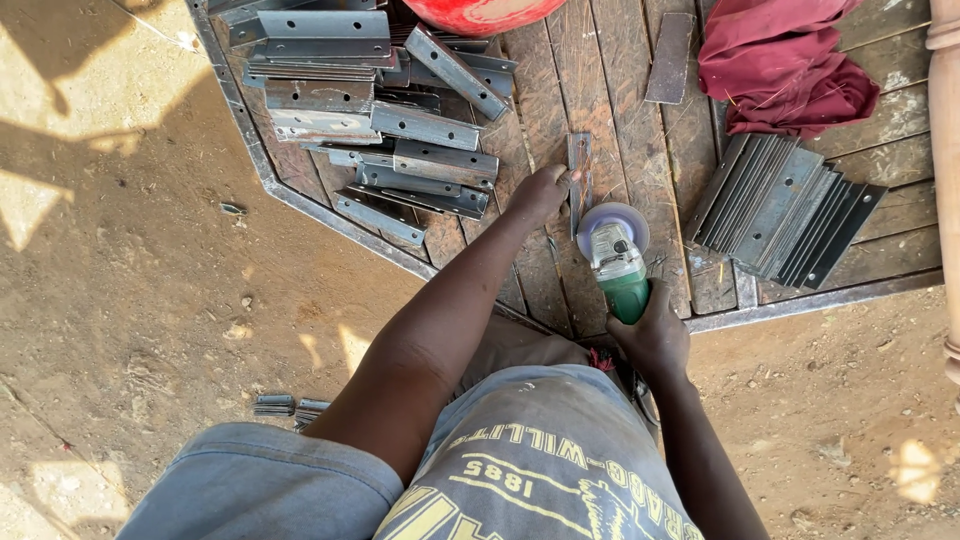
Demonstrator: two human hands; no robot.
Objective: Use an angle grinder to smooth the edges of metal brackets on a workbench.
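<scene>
My left hand point(541, 192) presses on the near end of a narrow steel bracket point(578, 160) that lies flat on the wooden platform point(560, 60). My right hand point(655, 335) grips the green body of an angle grinder point(617, 262). Its grey disc point(612, 222) sits right beside the bracket's near end, at my left fingertips. Whether the disc is spinning cannot be told.
A loose pile of steel brackets point(380, 110) covers the platform's left part. A fanned stack of flat steel plates point(780, 210) lies at right, below a crumpled dark red cloth point(785, 70). A red round vessel point(480, 12) stands at the top. Sandy ground surrounds the metal-edged platform.
</scene>
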